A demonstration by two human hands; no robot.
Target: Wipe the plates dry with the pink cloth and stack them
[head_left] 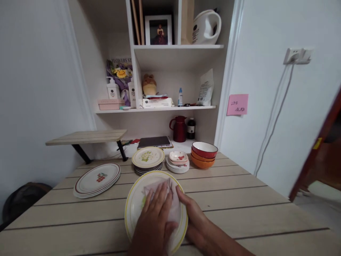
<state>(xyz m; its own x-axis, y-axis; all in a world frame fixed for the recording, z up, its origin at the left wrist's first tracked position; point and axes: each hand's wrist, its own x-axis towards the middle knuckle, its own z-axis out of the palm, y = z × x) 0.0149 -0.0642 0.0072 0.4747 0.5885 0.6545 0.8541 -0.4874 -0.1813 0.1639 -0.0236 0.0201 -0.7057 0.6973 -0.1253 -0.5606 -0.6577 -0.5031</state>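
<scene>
A round white plate (130, 209) with yellow rings and a green print is tilted up above the table's near edge. My left hand (156, 217) lies on its face, fingers stretched out, pressing a pale pinkish cloth (174, 204) against it. Part of the cloth is hidden under that hand. My right hand (195, 217) grips the plate's right rim, thumb on the front and the other fingers hidden behind. Just beyond is a stack of plates topped by a similar yellow-rimmed plate (148, 157).
Oval plates (97, 179) are stacked at left on the slatted table (229, 220). Small dishes (178, 164) and nested red and orange bowls (204, 155) stand at the back right. A raised wooden stand (87, 137) and a shelf unit with a red jug (179, 129) lie behind.
</scene>
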